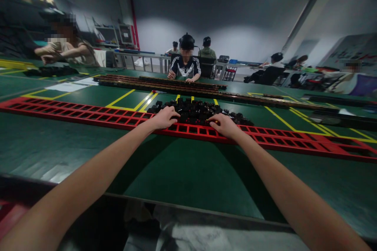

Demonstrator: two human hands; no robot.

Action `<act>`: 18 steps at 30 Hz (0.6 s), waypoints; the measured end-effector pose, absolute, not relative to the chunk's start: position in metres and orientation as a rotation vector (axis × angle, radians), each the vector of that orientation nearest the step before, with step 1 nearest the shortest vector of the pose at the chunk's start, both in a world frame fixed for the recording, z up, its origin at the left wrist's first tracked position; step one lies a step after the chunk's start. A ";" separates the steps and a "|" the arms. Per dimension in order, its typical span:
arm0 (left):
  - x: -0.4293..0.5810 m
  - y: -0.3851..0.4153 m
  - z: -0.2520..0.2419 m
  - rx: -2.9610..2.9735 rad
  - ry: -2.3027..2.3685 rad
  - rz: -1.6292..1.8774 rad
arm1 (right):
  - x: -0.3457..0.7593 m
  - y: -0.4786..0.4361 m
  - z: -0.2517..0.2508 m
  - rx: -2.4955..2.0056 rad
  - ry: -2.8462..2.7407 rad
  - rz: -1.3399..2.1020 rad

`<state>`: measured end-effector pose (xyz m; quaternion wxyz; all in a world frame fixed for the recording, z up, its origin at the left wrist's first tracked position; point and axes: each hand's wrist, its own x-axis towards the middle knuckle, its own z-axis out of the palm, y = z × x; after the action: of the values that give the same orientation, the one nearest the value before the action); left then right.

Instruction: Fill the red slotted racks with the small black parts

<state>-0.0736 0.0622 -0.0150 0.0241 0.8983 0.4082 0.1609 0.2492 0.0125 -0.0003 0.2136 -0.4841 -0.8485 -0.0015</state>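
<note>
Table (182,176), L hand (165,117), R hand (224,125) on red rack (88,114), black parts (200,110) behind

Red rack (88,114), black parts (197,110)

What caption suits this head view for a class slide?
The left hand and right hand reach across a red rack to black parts on a green table.

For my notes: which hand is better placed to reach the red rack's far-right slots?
Likely the right hand: it rests on the red rack on that side; the left hand is farther.
</note>
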 end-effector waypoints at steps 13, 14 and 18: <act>-0.067 0.048 -0.017 2.838 1.281 0.577 | 0.249 0.010 0.002 -1.340 -2.372 0.030; -0.067 0.048 -0.018 2.840 1.284 0.573 | 0.249 0.011 0.002 -1.342 -2.370 0.029; -0.066 0.046 -0.018 2.849 1.298 0.561 | 0.249 0.010 0.002 -1.348 -2.371 0.026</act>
<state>-0.0663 0.0461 -0.0182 -0.0195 0.8956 0.4080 0.1764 0.2493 0.0100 0.0016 0.2054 -0.4835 -0.8508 0.0092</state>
